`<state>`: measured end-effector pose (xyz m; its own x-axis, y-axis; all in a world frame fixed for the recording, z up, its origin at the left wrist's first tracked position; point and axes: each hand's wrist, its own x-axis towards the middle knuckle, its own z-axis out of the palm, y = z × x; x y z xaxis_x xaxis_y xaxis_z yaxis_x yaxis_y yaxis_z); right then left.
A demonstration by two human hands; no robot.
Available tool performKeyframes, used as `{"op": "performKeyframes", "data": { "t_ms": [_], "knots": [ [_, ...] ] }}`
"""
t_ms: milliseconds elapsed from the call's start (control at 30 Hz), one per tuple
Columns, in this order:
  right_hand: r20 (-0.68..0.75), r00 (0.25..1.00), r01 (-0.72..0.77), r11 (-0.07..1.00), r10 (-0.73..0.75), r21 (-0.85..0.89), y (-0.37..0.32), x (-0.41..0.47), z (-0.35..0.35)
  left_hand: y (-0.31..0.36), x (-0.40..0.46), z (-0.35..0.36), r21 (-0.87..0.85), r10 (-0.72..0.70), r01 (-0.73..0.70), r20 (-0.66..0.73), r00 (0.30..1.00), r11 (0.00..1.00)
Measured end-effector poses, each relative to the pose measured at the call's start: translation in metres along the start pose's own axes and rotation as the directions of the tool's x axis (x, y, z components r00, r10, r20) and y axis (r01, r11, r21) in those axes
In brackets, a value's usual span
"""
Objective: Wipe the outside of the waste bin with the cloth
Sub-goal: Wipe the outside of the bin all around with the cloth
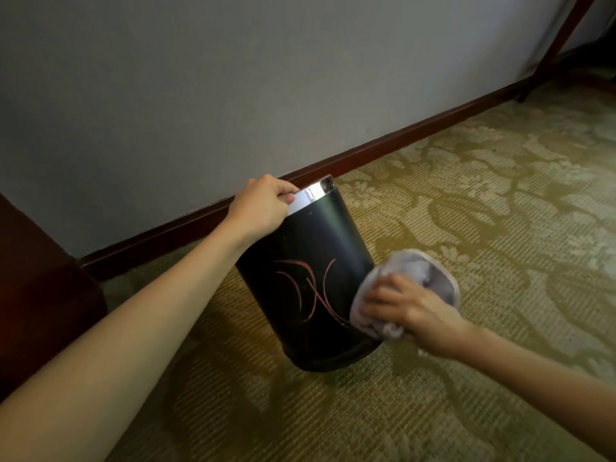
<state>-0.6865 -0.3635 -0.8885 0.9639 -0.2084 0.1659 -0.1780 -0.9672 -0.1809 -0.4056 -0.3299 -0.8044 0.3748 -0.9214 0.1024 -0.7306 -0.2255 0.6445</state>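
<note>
A black waste bin (pixel 310 278) with a shiny metal rim and a thin reddish line pattern stands on the carpet, tilted away toward the wall. My left hand (pixel 260 205) grips its rim at the top left, fingers curled over the edge. My right hand (pixel 406 308) holds a bunched pale grey cloth (pixel 420 275) against the bin's lower right side. The bin's far side and inside are hidden.
A patterned green and beige carpet (pixel 466 201) covers the floor. A grey wall with a dark wooden skirting board (pixel 400 135) runs behind the bin. Dark wooden furniture (pixel 36 295) stands at the left, and a wooden leg (pixel 560 41) slants down at the top right.
</note>
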Motion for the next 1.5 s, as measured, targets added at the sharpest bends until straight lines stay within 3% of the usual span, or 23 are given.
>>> {"op": "performKeyframes", "data": {
  "t_ms": [133,233,333,467,567,633,700,900,967,1100,1200,1367,1433,1500],
  "knots": [
    [-0.269,0.957,-0.105,0.994,0.110,0.032,0.027,0.066,-0.036,0.016,0.004,0.008,0.050,0.014,-0.014,0.006,1.000,0.999],
    [-0.370,0.911,-0.167,0.983,0.182,0.072,0.027,0.087,-0.040,0.021,0.007,0.010,0.089,0.015,-0.016,0.008,1.000,0.996],
    [-0.335,0.934,-0.116,0.992,0.125,0.047,0.014,0.058,-0.016,0.016,0.013,0.004,0.048,-0.028,0.027,0.020,0.999,0.998],
    [-0.104,0.994,-0.048,0.998,0.044,-0.040,-0.001,0.002,0.012,0.009,0.020,-0.004,0.006,-0.089,0.089,0.025,0.996,0.996],
    [0.042,0.999,0.022,0.998,-0.019,-0.066,0.004,0.000,0.000,0.008,0.025,-0.003,-0.002,-0.105,0.105,0.030,0.994,0.994],
    [0.008,1.000,-0.002,1.000,0.002,-0.030,0.013,0.022,-0.015,0.008,0.028,-0.002,0.002,-0.115,0.115,0.020,0.993,0.993],
    [-0.123,0.992,-0.042,0.999,0.042,0.000,0.026,0.055,-0.028,0.009,0.029,-0.002,-0.014,-0.148,0.149,0.032,0.988,0.989],
    [-0.341,0.907,-0.232,0.969,0.248,0.088,0.024,0.089,-0.018,0.002,0.034,-0.005,-0.079,-0.243,0.250,0.092,0.966,0.965],
    [-0.302,0.924,-0.227,0.972,0.235,0.065,0.013,0.064,-0.001,-0.004,0.035,-0.009,-0.079,-0.269,0.278,0.107,0.957,0.957],
    [-0.084,0.996,-0.034,0.999,0.032,-0.026,0.002,0.005,0.012,-0.008,0.037,-0.010,-0.160,-0.268,0.288,0.133,0.954,0.944],
    [-0.001,0.999,0.037,0.996,-0.037,-0.080,0.010,0.007,-0.003,0.005,0.037,-0.005,-0.149,-0.217,0.230,0.097,0.971,0.962],
    [-0.227,0.972,-0.062,0.997,0.052,-0.038,0.027,0.071,-0.036,0.026,0.037,0.010,-0.036,-0.119,0.123,0.080,0.990,0.992],
    [-0.302,0.943,-0.141,0.990,0.139,0.015,0.026,0.087,-0.041,0.028,0.039,0.012,0.012,-0.120,0.119,0.055,0.991,0.993],
    [-0.346,0.930,-0.122,0.992,0.127,0.036,0.022,0.084,-0.033,0.024,0.041,0.008,0.011,-0.148,0.148,0.061,0.987,0.989]
  ]
}}
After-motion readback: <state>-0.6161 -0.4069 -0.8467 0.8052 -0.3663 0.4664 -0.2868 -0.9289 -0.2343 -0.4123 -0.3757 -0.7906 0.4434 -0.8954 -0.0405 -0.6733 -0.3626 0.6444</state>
